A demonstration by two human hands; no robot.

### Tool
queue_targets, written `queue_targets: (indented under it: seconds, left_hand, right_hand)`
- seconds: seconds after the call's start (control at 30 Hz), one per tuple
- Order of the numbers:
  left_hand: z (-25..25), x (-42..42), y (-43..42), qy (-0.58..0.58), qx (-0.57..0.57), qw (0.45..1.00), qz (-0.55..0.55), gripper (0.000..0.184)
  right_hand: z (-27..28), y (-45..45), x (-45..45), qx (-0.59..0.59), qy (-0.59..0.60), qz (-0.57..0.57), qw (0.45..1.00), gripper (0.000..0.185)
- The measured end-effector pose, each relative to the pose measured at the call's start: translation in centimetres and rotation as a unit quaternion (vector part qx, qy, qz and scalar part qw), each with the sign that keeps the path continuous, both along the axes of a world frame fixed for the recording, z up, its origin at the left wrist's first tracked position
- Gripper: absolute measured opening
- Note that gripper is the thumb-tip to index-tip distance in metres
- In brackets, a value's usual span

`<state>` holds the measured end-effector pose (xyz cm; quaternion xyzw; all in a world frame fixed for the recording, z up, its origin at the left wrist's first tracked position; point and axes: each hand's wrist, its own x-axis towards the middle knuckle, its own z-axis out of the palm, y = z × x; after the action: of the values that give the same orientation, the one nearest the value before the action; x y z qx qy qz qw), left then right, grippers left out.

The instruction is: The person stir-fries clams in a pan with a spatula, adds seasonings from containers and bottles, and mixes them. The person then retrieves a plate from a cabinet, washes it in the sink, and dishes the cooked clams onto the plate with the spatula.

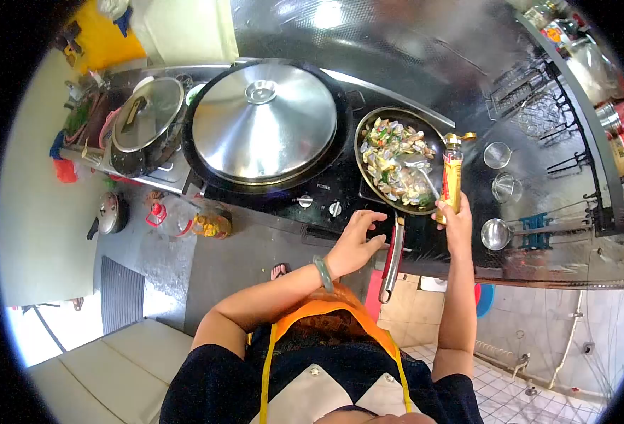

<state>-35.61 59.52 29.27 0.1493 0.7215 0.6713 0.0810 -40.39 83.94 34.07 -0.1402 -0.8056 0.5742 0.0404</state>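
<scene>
My right hand (455,215) is wrapped round a bottle (452,173) with a yellow and red label, held upright at the right rim of the frying pan. The bottle's gold cap (469,135) is flipped open. Clams with green and red pieces (399,162) fill the pan (368,185), which sits on the black stove. A spoon or spatula (428,182) lies in the food, its lower end beside my right hand. My left hand (358,244) is empty, fingers apart and bent, just left of the pan's red and silver handle (394,261), with a small gap between.
A large wok with a domed steel lid (262,120) stands left of the pan. Further left is a glass-lidded pot (148,116). Ladles and strainers (497,233) hang at the right. Stove knobs (334,208) line the front edge. Bottles (211,225) stand low at the left.
</scene>
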Motion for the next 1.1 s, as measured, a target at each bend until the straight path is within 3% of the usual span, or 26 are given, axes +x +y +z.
queue_targets:
  seconds: [0.17,0.3,0.37,0.4,0.43,0.5,0.53,0.57,0.67,0.77,0.8,1.0,1.1]
  left_hand:
    - [1.3,-2.6,2.6,0.083,0.016,0.996,-0.02,0.042]
    - [2.4,-5.8,6.1,0.119,0.09,0.989,0.02,0.05]
    - [2.3,-7.2,7.7,0.091,0.105,0.99,-0.017,0.052]
    - [4.9,-6.8,7.1,0.126,0.007,0.992,-0.029,0.052]
    - [5.8,-6.2,7.6,0.077,0.107,0.991,-0.013,0.047]
    - [6.1,-6.1,6.7,0.06,0.099,0.993,0.012,0.045]
    - [6.2,-6.1,6.0,0.063,0.098,0.993,0.019,0.044]
    - [6.2,-6.2,5.4,0.064,0.095,0.993,0.027,0.042]
    - [7.4,-5.7,4.4,0.082,0.082,0.993,0.034,0.039]
    - [8.4,-4.2,4.3,0.086,0.055,0.995,0.016,0.038]
    - [8.3,-3.9,4.6,0.143,0.084,0.985,0.035,0.039]
    - [9.6,-3.1,2.8,0.18,-0.072,0.981,-0.012,0.042]
    - [9.1,-3.4,1.9,0.205,-0.096,0.973,-0.031,0.039]
  right_hand:
    - [-1.1,-1.4,0.8,-0.106,0.099,0.021,0.989,0.05]
    - [-1.7,-3.4,1.8,0.01,0.153,0.045,0.987,0.056]
    - [-2.1,-5.3,2.5,0.061,0.207,0.028,0.976,0.057]
    - [-1.4,-6.6,3.2,0.105,0.199,0.04,0.974,0.057]
    - [-0.7,-7.2,4.1,0.148,0.186,0.05,0.97,0.057]
    - [-1.1,-6.5,3.9,0.159,0.233,0.151,0.947,0.062]
    - [0.8,-5.1,4.7,0.213,0.135,0.211,0.944,0.066]
    - [2.0,-4.9,5.0,0.29,0.216,0.186,0.913,0.065]
    - [6.7,-5.6,5.5,0.304,0.383,0.079,0.869,0.058]
    - [10.2,-7.2,4.6,0.312,0.427,0.102,0.843,0.059]
    - [11.0,-7.3,4.1,0.317,0.426,0.107,0.841,0.056]
    - [12.9,-7.7,2.2,0.307,0.43,0.135,0.838,0.017]
    - [12.3,-8.2,2.8,0.276,0.434,0.151,0.844,0.019]
